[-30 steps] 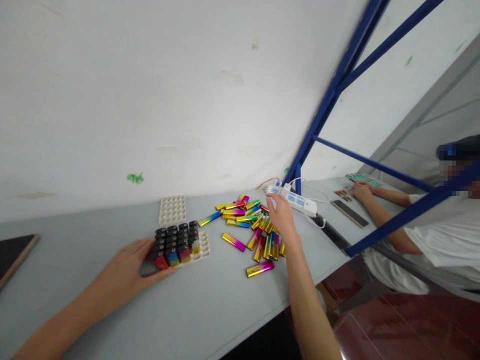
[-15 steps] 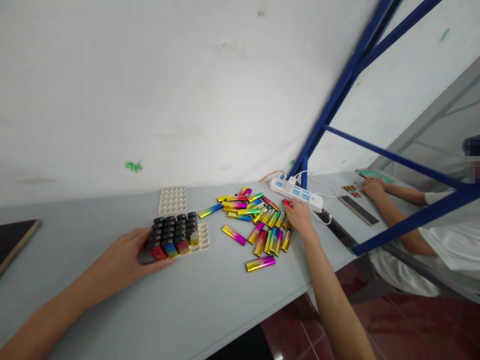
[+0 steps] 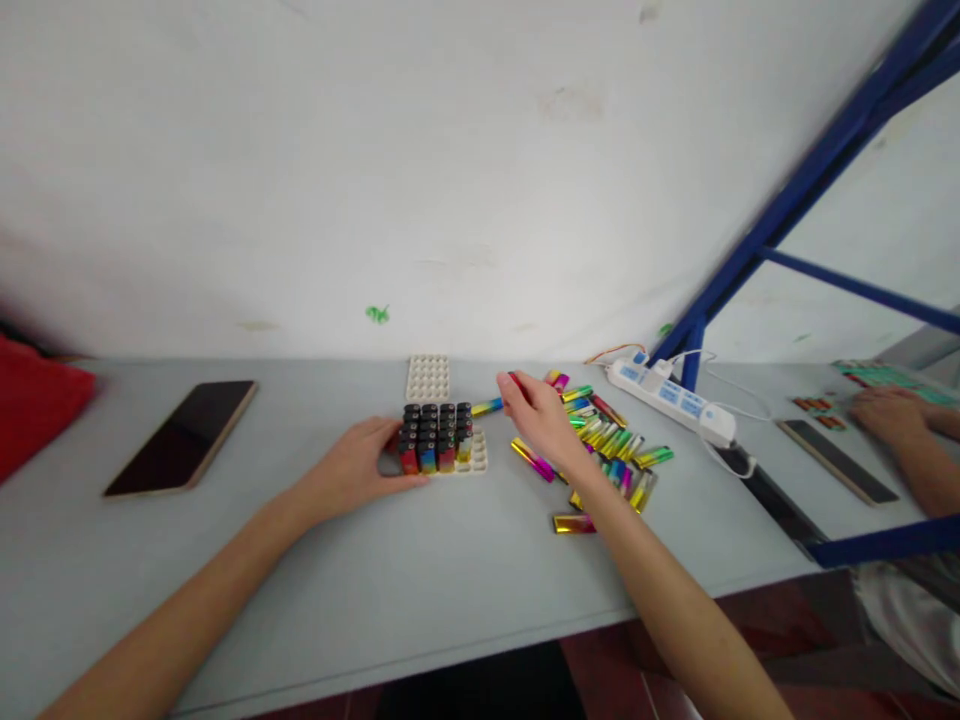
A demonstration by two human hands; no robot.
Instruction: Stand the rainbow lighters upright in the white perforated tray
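Slim, lighter-sized shiny cases [image 3: 427,457] with black tops stand upright in close rows in a white holed tray [image 3: 480,452]. My left hand [image 3: 358,462] is closed around the tray's left end, thumb along the front and fingers behind. Some holes at the tray's right end show bare. To the right of the tray and above the table, my right hand [image 3: 541,412] pinches a small red case [image 3: 514,380], mostly hidden by the fingers. Below and behind that hand lies a loose pile of metallic gradient cases [image 3: 611,437] in yellow, pink, green and blue.
A second white holed tray [image 3: 428,378] lies by the wall. At left are a dark phone-like slab [image 3: 182,437] and a red item [image 3: 37,405]. A white power strip [image 3: 667,398] with cables lies near a blue frame [image 3: 686,350]. Another person's hands [image 3: 892,415] rest beyond it.
My right hand has lifted the red case from the pile and moved left toward the tray. My left hand stays at the tray. The view has turned left.
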